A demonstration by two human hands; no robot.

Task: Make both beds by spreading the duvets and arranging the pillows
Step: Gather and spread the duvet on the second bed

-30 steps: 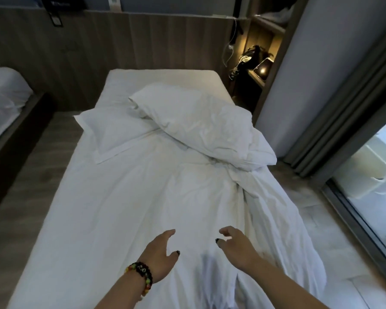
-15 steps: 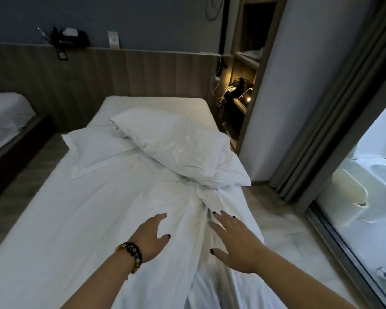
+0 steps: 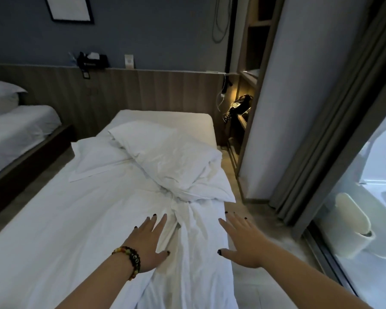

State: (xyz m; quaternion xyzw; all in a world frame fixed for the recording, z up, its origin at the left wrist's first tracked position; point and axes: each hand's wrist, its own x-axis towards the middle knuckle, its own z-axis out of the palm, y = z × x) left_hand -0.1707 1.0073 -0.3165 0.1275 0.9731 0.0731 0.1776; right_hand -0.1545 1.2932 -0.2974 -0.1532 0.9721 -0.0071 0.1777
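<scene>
A white duvet (image 3: 80,221) covers the near bed, bunched into creases toward the right side. A plump pillow (image 3: 172,161) lies askew across the upper middle of the bed, and a flatter pillow (image 3: 98,156) lies to its left. The bare mattress (image 3: 165,118) shows at the head end. My left hand (image 3: 149,239), with a beaded bracelet, lies flat with fingers straight on the duvet beside the creases. My right hand (image 3: 241,239) reaches with spread fingers over the duvet's right edge. A second bed (image 3: 20,132) with a pillow (image 3: 2,94) stands at the left.
A wooden headboard panel (image 3: 120,90) runs behind both beds. A lit shelf niche (image 3: 241,108) with dark items sits right of the bed head. A grey curtain (image 3: 321,152) and a glass door (image 3: 366,219) line the right side. Wooden floor separates the beds.
Both hands have moved forward up the bed and flattened out. My right hand has shifted right to the duvet's edge. The view has tilted upward.
</scene>
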